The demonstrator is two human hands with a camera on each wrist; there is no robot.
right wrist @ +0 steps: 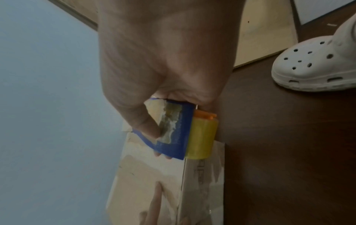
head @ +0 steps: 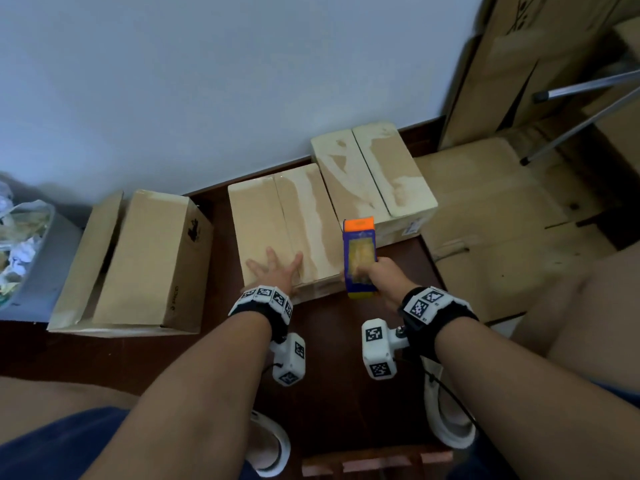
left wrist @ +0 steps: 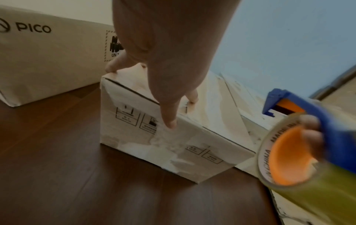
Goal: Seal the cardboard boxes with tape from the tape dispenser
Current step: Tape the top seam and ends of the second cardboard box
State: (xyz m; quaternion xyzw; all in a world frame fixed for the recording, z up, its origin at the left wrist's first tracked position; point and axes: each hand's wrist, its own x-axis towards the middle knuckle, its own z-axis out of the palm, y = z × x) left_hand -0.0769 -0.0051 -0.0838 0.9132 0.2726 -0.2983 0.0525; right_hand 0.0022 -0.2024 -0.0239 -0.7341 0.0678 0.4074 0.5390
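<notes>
On a dark wooden floor (head: 329,375) against a pale wall (head: 207,81), 3 cardboard boxes stand in a row. The left hand (head: 277,270) lies spread, fingers straight, pressing the near edge of the middle box (head: 273,220). The right hand (head: 375,273) grips a blue and orange tape dispenser (head: 358,258), fingers curled through its roll, just beside that box's right edge. A taped box (head: 374,174) stands at the wall; an open box (head: 138,261) is left. A bin (head: 41,268) sits far left.

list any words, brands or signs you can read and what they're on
"PICO": side of the big open box.
"UN", rest hidden by the hand: battery label on that box.
"MADE IN", "CHINA": tape roll.
Handling pictograms on the middle box: captions too small.
</notes>
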